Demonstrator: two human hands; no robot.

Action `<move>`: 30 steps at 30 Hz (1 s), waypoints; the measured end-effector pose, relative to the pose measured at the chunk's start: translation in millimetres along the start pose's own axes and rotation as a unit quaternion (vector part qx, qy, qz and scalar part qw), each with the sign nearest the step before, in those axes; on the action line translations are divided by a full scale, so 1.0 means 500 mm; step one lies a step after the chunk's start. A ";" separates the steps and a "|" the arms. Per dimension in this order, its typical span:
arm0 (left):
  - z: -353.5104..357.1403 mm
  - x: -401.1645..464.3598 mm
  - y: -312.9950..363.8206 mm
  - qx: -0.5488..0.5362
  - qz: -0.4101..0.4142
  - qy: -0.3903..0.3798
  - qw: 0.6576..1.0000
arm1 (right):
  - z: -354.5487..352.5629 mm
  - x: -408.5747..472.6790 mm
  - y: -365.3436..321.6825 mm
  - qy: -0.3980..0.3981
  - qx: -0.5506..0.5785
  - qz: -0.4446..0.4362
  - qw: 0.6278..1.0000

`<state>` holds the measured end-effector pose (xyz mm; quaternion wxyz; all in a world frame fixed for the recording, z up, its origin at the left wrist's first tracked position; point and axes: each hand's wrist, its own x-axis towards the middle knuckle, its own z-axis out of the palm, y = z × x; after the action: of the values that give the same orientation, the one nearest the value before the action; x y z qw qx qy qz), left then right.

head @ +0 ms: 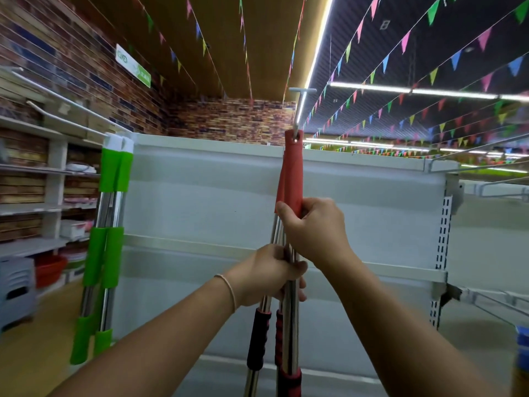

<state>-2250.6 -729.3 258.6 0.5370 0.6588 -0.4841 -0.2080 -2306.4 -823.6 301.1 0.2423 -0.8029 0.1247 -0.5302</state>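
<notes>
Left hand (pixel 266 275) is gripping poles (pixel 265 303); right hand (pixel 315 227) is grasping cap (pixel 293 167) just above.
Hook (pixel 299 110) is passing through cap's hole over right hand; keeping poles bundled and steady likely helps.

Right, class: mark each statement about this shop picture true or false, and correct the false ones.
1. The red handle hangs on a hook. True.
2. The left grip holds the red handle. False: it grips the steel poles lower down; the right grip holds the handle.
3. The green poles are right of the red handle. False: they are to its left.
4. A band circles the left wrist. True.
</notes>
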 end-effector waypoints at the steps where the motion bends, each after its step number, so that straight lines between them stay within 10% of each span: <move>1: 0.001 0.005 -0.004 -0.001 -0.002 0.001 1.000 | 0.004 0.003 0.008 0.003 -0.005 0.002 1.000; 15: 0.025 0.140 -0.086 0.130 0.008 0.224 0.966 | 0.072 0.086 0.081 -0.018 -0.034 0.068 0.997; 30: 0.000 0.217 -0.123 0.232 0.007 0.241 0.942 | 0.092 0.114 0.130 0.006 0.027 0.124 0.992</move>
<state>-2176.9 -825.7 229.5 0.4713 0.7922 -0.3795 0.0790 -2237.5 -893.4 297.4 0.3266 -0.7716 0.2103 -0.5037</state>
